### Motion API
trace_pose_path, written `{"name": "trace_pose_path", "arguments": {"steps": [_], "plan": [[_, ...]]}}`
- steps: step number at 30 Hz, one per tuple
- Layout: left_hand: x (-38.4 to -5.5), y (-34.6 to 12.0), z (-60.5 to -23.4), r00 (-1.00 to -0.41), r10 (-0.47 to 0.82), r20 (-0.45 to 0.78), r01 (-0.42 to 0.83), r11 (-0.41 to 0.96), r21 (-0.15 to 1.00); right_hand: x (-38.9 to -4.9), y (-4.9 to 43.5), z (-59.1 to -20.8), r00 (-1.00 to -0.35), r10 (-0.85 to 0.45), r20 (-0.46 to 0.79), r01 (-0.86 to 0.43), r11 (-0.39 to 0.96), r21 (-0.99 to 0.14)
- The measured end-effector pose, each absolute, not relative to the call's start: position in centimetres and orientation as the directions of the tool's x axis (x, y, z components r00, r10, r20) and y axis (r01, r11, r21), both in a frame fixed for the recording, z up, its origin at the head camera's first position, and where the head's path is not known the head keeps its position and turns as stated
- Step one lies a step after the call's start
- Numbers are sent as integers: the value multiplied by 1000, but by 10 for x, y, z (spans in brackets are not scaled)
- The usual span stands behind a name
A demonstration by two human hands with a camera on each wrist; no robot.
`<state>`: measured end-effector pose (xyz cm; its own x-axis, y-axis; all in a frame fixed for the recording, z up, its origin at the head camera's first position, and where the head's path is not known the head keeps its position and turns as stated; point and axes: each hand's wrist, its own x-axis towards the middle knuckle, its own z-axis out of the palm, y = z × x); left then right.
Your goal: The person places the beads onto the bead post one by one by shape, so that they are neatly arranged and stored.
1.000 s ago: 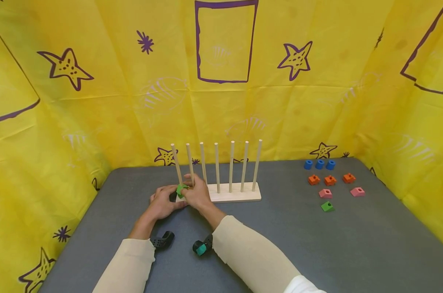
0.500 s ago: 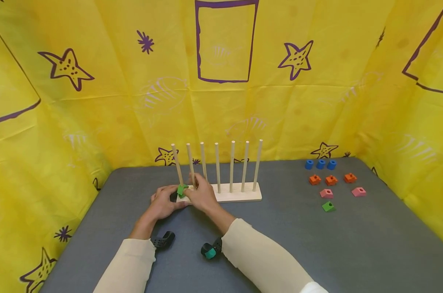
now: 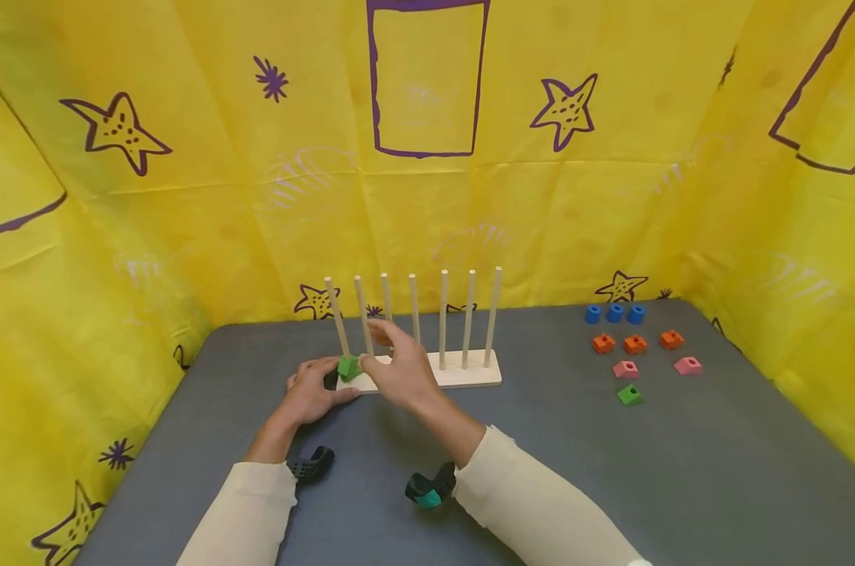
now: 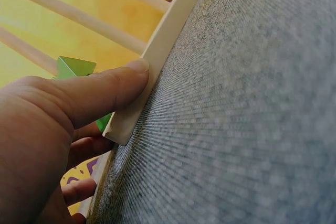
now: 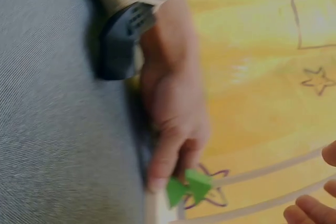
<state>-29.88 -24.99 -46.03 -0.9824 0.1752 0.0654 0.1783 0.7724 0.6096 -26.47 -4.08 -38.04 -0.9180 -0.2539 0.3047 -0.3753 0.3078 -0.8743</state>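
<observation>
The left hand grips a pegged base on a grey table before yellow starfish-printed cloth, right hand loosely spread.

Gray tbl bears wooden peg rack + loose colored blks.

The long pale wooden base and its slim round wooden rods look bare, smooth and matt. The small green notched block has smooth faces, wood or plastic unclear. The grey desk shows a matt, finely ribbed, clothlike surface. The yellow printed cloth backdrop gleams softly. Beige cloth sleeves look matt; black perforated wrist mounts, plastic.
</observation>
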Motion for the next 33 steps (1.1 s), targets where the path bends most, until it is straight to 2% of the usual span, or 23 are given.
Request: {"name": "trace_pose_path", "arguments": {"steps": [5, 14, 23, 33], "plan": [[-300, -250, -459, -983, 174, 63, 176, 780, 600, -254, -29, -363, -875, -268, 402, -464, 234, -854], [-299, -250, -459, -985, 162, 50, 160, 781, 604, -236, -3, -338, -836, -240, 494, -538, 183, -823], [-299, -250, -463, -985, 165, 57, 166, 780, 603, -222, 30, -322, -798, -176, 577, -603, 200, -772], [-298, -250, -460, -986, 160, 51, 158, 782, 603, -212, 78, -312, -781, -102, 616, -622, 209, -754]]}}
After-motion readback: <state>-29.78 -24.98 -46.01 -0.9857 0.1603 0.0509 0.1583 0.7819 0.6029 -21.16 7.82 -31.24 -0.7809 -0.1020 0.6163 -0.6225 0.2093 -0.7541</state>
